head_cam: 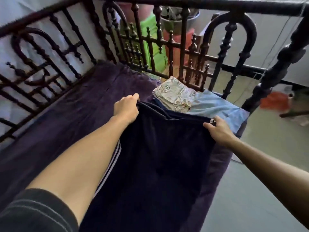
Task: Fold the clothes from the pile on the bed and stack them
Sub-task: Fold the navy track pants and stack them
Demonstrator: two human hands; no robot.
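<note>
A dark navy garment with white side stripes [160, 156] hangs stretched between my hands over the purple bed sheet [80, 114]. My left hand [127, 108] grips its top left corner. At the top right corner my right hand [219, 129] pinches the edge beside a small white stripe mark. Just beyond the garment, at the bed's far right corner, lies a folded cream patterned cloth [173, 96] on a folded light blue cloth [215, 108].
A dark ornate metal bed frame [184, 52] rails the far end and left side, with a thick post [274, 72] at the right corner. Green and red items stand behind the rails. Grey floor lies to the right, with an orange object [274, 101] on it.
</note>
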